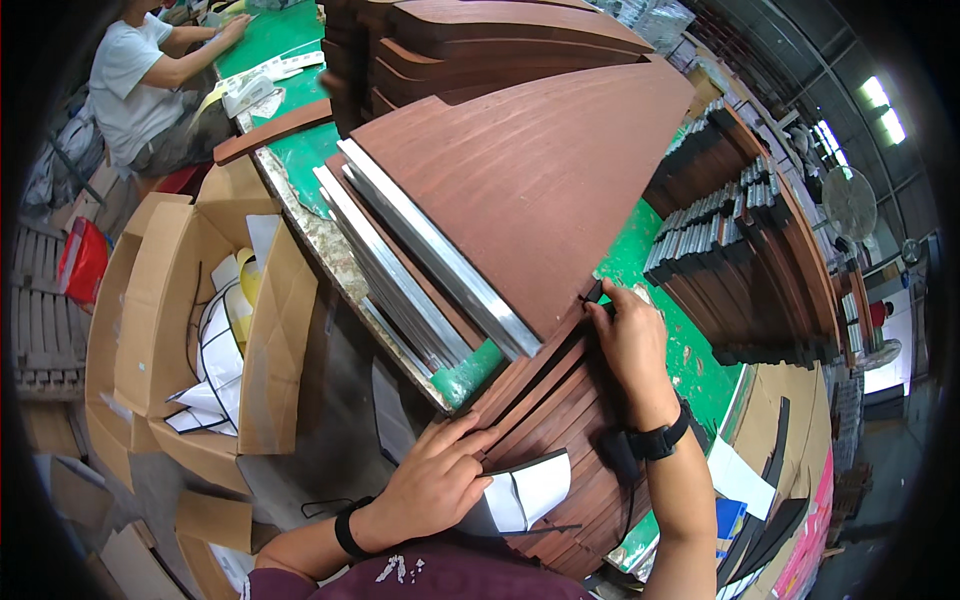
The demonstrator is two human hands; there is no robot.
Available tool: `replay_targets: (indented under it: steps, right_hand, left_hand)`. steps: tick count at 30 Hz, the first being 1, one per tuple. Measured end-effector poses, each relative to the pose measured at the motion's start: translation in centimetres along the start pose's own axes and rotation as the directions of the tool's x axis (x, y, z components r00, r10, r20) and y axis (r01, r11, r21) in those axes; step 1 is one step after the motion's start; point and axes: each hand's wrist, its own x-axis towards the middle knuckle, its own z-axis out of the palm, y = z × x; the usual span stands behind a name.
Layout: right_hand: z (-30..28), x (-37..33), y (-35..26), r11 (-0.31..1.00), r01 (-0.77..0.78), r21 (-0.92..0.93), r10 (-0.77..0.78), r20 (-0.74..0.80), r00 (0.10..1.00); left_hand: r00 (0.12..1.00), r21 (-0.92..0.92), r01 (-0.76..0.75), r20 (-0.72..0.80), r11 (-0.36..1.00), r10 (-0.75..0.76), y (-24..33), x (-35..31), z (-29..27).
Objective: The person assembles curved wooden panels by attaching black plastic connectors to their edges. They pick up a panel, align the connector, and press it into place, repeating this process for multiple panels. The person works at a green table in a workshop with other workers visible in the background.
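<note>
My right hand [632, 335] pinches a small black strip end [592, 293] at the corner of a brown wood-grain panel [540, 190]. My left hand [435, 475] lies with its fingers stretched along the near edge of a brown board, gripping nothing. Between my hands, a dark strip [545, 376] runs along the board's edge. Below are several layered brown boards [590, 455], with a white sheet [538, 490] edged in black lying over them. Silver metal rails [445, 255] run along the left edge of the large panel.
The green table [305, 160] carries stacked curved brown panels [500, 30] at the back. More panels with metal ends [750, 240] stand at right. An open cardboard box [270, 350] stands at left on the floor. Another person [140, 90] sits at the far left. Black strips [780, 440] lie at lower right.
</note>
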Motion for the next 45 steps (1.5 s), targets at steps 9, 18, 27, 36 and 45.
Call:
replay_targets:
  steps: [9, 18, 27, 36, 45]
  right_hand:
    - [1.7, -0.1, 1.2, 0.976, 0.045, 0.211, -0.017, -0.132, 0.991]
    - [1.8, -0.2, 1.0, 0.960, -0.049, 0.276, 0.087, -0.129, 0.988]
    - [1.6, 0.0, 1.0, 0.975, -0.016, 0.221, 0.044, -0.124, 0.991]
    - [3.0, 0.0, 2.2, 0.980, 0.123, 0.157, -0.098, -0.158, 0.983]
    - [2.5, -0.5, 1.4, 0.988, 0.112, 0.109, -0.099, -0.123, 0.988]
  left_hand:
    - [1.000, 0.004, -0.011, -0.024, 1.000, 0.012, -0.1, 0.5, 0.0]
    - [0.999, 0.018, -0.023, -0.041, 1.000, 0.024, -0.3, 0.4, 0.4]
    - [0.999, 0.019, -0.015, -0.037, 1.000, 0.015, -0.2, 0.3, 0.4]
    - [0.999, 0.022, -0.027, -0.046, 0.999, 0.028, -0.1, 0.5, 0.4]
    - [0.999, -0.031, 0.013, -0.046, 0.999, -0.014, -0.3, 0.1, 0.2]
